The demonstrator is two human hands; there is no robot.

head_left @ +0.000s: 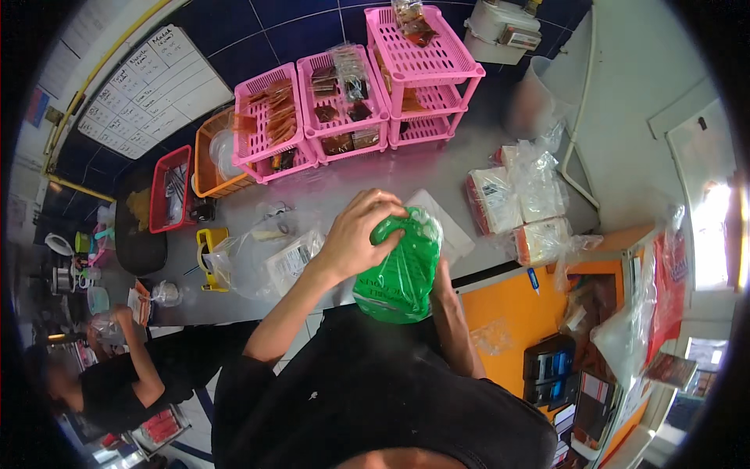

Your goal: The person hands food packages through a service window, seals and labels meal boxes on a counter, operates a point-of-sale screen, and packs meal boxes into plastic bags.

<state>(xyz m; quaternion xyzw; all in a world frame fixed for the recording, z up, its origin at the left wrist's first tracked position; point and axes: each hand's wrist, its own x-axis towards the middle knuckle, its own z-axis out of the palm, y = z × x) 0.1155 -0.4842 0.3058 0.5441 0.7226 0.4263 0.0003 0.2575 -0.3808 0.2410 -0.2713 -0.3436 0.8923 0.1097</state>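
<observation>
A green plastic package with printed writing is held up in front of my chest, over the front edge of the steel counter. The thumb and fingers of my left hand grip its upper left part. My right hand is at its right side, with the fingers mostly hidden behind the package. Behind it, a flat white sheet or packet lies on the counter. Left of my left hand are a clear plastic bag and a white labelled packet.
Pink plastic racks with sachets stand along the tiled wall. An orange basket, a red tray and a yellow tape dispenser are at left. Wrapped packets lie at right. A co-worker stands at far left.
</observation>
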